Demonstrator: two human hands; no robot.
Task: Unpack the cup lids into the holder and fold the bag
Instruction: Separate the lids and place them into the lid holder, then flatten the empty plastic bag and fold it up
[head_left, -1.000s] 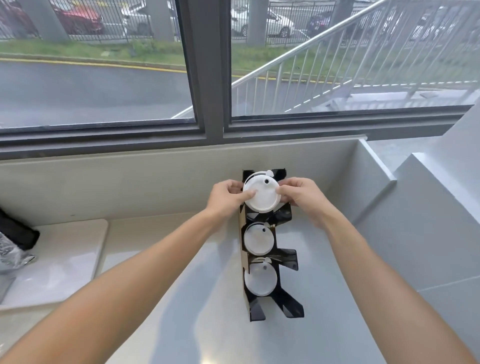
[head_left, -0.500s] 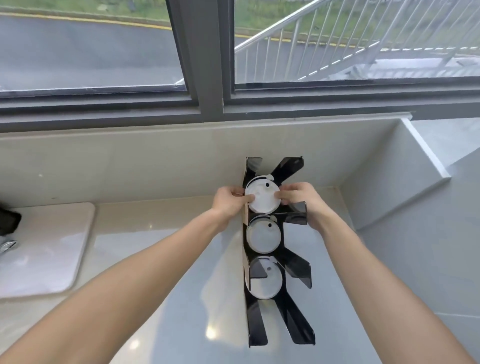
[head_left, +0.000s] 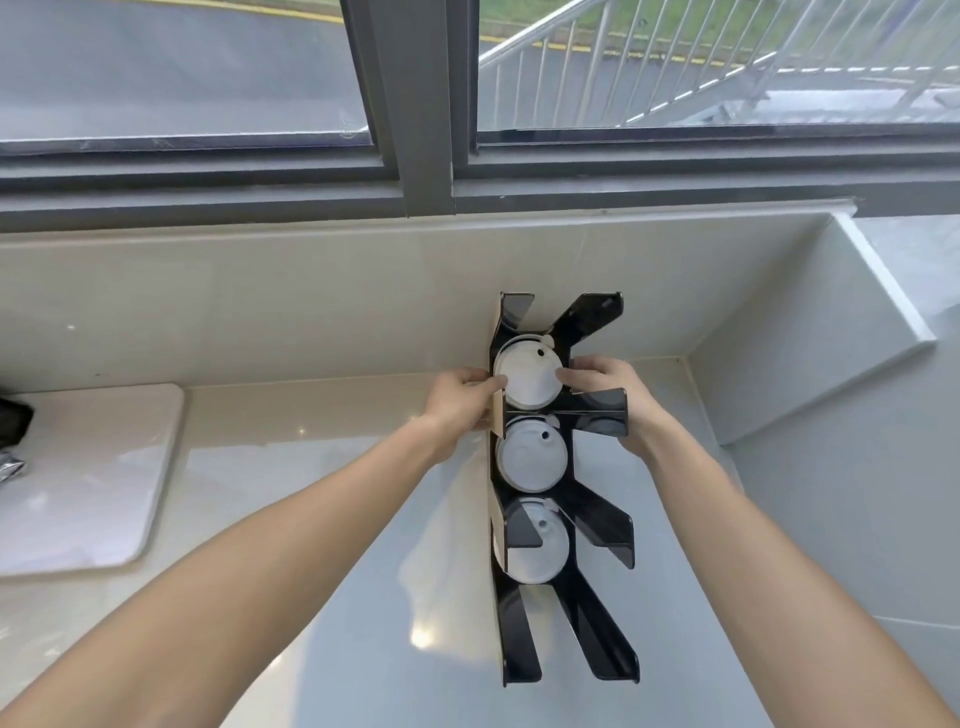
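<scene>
Both hands, left hand (head_left: 462, 397) and right hand (head_left: 605, 382), pinch the top lid stack (head_left: 527, 376), seating it in the black holder (head_left: 566, 525), centre frame; 3 slots apparently filled.

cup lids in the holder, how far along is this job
Two lid stacks already sit in the black holder, in the two slots nearer the camera. The left hand and right hand pinch the top stack into its slot. No bag is in view, so folding looks left.

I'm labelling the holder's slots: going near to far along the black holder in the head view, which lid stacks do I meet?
Nearest lid stack → middle lid stack → farthest lid stack, gripped between left hand and right hand, all in the black holder.
</scene>
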